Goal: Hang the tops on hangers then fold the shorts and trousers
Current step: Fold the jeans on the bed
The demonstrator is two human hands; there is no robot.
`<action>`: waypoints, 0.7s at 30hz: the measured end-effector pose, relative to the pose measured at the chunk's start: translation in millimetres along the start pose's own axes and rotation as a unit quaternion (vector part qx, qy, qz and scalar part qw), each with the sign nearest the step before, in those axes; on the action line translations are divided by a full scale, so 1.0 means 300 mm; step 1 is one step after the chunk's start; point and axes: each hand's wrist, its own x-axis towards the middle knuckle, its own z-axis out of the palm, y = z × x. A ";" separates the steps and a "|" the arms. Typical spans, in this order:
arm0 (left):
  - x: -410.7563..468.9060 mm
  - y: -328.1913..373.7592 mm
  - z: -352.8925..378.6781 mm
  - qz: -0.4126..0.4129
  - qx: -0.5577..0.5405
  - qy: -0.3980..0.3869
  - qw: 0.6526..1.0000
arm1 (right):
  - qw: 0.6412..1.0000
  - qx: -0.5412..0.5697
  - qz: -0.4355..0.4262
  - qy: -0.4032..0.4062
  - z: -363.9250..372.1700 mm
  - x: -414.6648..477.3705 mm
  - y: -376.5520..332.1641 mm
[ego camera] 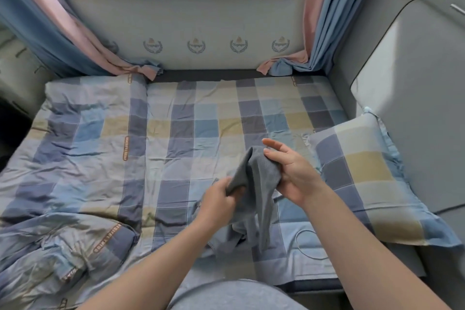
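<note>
A checked quilt (75, 158) lies rumpled along the left edge of the bed (226, 113). Near the front edge, the left hand (216, 202) has its grip clenched on a grey garment (256, 184), while the right hand (292, 171) pins the garment's top under its thumb. A pillow (364, 184) rests at the right edge.

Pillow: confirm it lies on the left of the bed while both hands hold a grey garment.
Wrong side: the head view shows the pillow on the right of the bed. The left hand and right hand do hold the grey garment.
</note>
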 end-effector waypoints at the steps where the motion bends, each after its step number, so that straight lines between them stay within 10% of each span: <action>1: 0.011 0.004 -0.020 0.011 -0.009 0.017 1.000 | 1.000 0.002 -0.006 -0.011 -0.006 -0.010 -0.012; 6: 0.038 0.151 -0.158 0.100 -0.086 0.068 0.989 | 0.995 -0.059 -0.064 -0.048 -0.040 -0.057 -0.024; 11: 0.030 0.333 -0.235 0.030 -0.190 0.015 0.981 | 0.929 -0.343 -0.134 -0.047 -0.002 -0.101 0.062; 15: -0.012 0.424 -0.231 0.055 -0.191 -0.063 0.978 | 0.920 -0.345 -0.160 -0.097 0.053 -0.103 0.115; 21: -0.015 0.439 -0.241 0.176 -0.118 0.027 0.977 | 0.922 -0.343 -0.174 -0.048 0.078 -0.109 0.081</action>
